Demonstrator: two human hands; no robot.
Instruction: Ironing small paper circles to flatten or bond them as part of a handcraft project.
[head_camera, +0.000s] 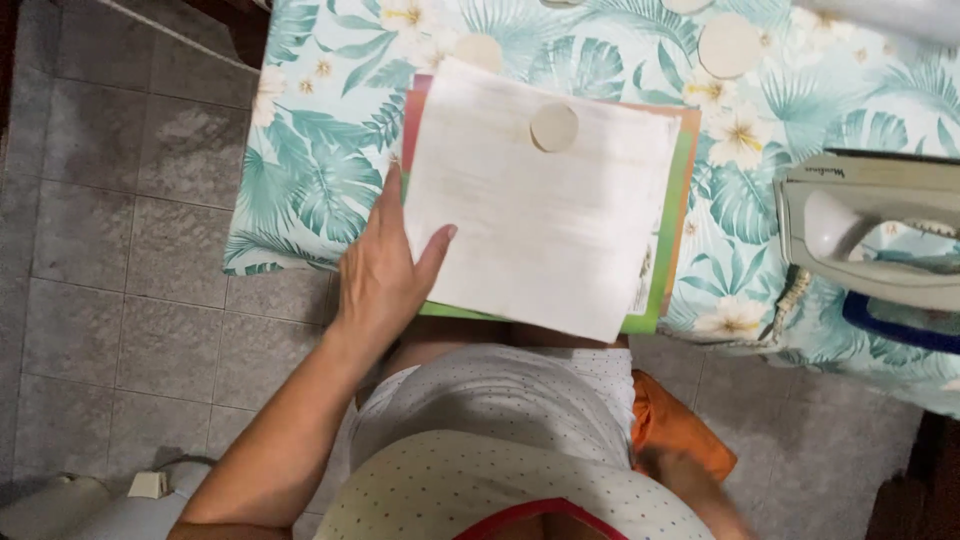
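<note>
Beneath you lay the grey tiled floor (120, 250), and across the upper part of the view stretched the ironing surface under a cover (310, 170) printed with teal palm leaves and pale flowers. On that cover, close to its near edge, rested a stack of paper sheets (545, 200): a large white sheet on top, tilted slightly, with green, orange and red sheets showing at its left, right and bottom margins. To the right, well apart from the stack, a cream-coloured electric iron (870, 230) lay on the cover, a dark blue part below it. Your left hand (385, 265) lay flat and open at the stack's left edge, fingers stretched up along the side and the thumb pressed onto the white sheet. Your right hand (685, 480) was down by your hip, blurred, just beside a bit of orange cloth (675, 420); you could not tell whether it was open or closed. A small round beige disc (554, 127) sat on the white sheet near its top, and a similar, larger disc (729, 45) lay on the cover beyond. A white plug (148, 485) sat on the floor at lower left.
</note>
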